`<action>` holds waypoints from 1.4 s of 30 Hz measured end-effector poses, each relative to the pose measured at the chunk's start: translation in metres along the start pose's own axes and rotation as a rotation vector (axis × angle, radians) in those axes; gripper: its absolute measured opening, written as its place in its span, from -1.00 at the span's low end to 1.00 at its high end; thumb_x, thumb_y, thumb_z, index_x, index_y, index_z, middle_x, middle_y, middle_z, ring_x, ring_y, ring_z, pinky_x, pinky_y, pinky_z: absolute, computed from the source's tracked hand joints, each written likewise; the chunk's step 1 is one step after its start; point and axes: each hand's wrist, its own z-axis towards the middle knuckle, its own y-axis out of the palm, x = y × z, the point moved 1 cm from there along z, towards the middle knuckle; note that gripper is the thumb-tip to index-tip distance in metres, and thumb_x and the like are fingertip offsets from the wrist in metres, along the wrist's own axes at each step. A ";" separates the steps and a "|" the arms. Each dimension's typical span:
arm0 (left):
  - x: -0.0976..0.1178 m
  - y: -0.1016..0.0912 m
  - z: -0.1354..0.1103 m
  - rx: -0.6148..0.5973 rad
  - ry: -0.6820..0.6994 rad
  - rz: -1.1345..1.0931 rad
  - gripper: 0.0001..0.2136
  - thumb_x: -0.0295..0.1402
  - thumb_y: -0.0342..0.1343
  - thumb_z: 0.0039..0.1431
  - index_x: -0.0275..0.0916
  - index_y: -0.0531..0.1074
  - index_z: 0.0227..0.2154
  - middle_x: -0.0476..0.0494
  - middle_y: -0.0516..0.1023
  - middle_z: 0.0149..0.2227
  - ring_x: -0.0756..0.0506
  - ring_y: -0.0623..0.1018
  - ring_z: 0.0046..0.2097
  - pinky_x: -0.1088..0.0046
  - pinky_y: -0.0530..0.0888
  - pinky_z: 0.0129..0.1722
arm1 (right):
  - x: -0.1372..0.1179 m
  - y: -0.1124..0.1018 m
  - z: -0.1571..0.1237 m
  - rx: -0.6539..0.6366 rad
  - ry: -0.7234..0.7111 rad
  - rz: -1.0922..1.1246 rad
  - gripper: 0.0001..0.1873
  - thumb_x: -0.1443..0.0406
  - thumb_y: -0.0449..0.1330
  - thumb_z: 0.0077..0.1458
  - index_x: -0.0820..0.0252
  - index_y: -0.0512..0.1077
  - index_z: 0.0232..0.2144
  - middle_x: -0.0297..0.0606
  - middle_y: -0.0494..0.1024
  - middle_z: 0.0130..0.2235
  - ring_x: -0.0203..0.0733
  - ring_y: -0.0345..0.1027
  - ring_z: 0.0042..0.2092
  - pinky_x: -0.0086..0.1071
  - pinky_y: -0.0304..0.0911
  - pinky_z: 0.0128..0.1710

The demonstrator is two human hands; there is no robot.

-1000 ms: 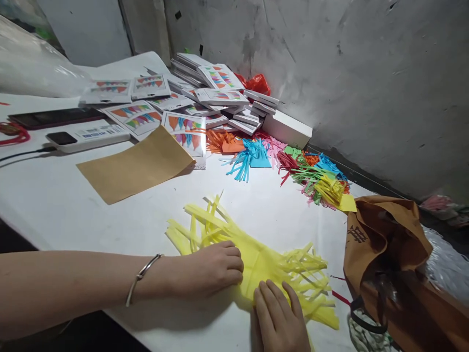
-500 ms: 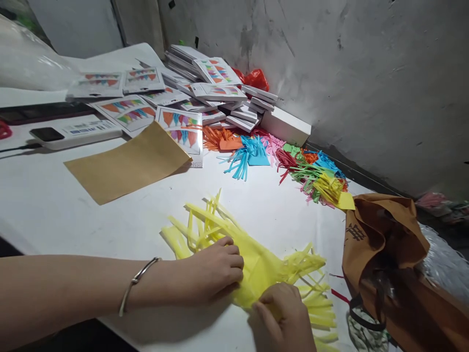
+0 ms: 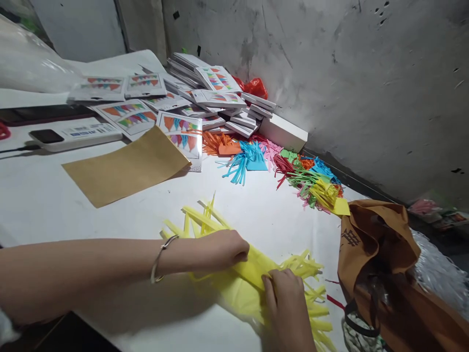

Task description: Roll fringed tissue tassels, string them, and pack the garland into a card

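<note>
A yellow tissue-paper tassel sheet (image 3: 252, 266) with fringed ends lies on the white table (image 3: 54, 195) near its front edge. My left hand (image 3: 220, 249), with a silver bracelet on the wrist, is closed on the sheet's rolled middle from the left. My right hand (image 3: 287, 303) grips the same roll from the near right, fingers curled over it. One fringe fans out behind my left hand, the other spreads to the right of my right hand.
A brown paper sheet (image 3: 126, 166) lies at centre left. Printed bunting packs (image 3: 179, 129) and white boxes (image 3: 284, 132) pile up at the back, with coloured tassels (image 3: 308, 178) along the wall. A brown bag (image 3: 381, 254) sits at the right. A white device (image 3: 73, 134) lies far left.
The flat yellow sheet has been gathered into a roll at its middle. My left hand moved onto the roll and closed; my right hand went from lying flat to gripping it.
</note>
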 end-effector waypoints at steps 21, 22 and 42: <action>-0.002 -0.005 0.010 0.126 -0.021 0.089 -0.93 -0.47 0.14 0.21 -0.24 0.51 -0.29 -0.15 0.62 -0.27 -0.17 0.56 -0.26 0.36 0.36 -0.34 | -0.018 0.022 0.013 0.347 -0.494 -0.196 -0.73 0.54 -0.03 0.22 0.31 0.46 -0.27 -0.17 0.47 -0.41 -0.11 0.27 -0.35 -0.20 0.18 -0.22; -0.001 -0.007 0.007 0.166 0.058 0.106 -0.92 -0.39 0.18 0.22 -0.23 0.49 -0.23 -0.17 0.60 -0.18 -0.20 0.54 -0.16 0.31 0.38 -0.22 | -0.018 0.023 0.013 0.376 -0.461 -0.165 -0.74 0.54 -0.02 0.22 0.30 0.45 -0.29 -0.18 0.46 -0.42 -0.11 0.25 -0.35 -0.21 0.17 -0.23; -0.014 0.009 0.002 0.280 0.291 0.077 -0.76 -0.42 0.27 0.20 -0.21 0.45 -0.58 -0.01 0.56 -0.45 -0.08 0.46 -0.35 0.32 0.19 -0.27 | 0.001 0.017 0.004 0.210 -0.212 -0.252 -0.75 0.44 0.01 0.30 0.11 0.28 -0.43 -0.29 0.38 -0.41 -0.08 0.21 -0.28 -0.08 0.02 -0.07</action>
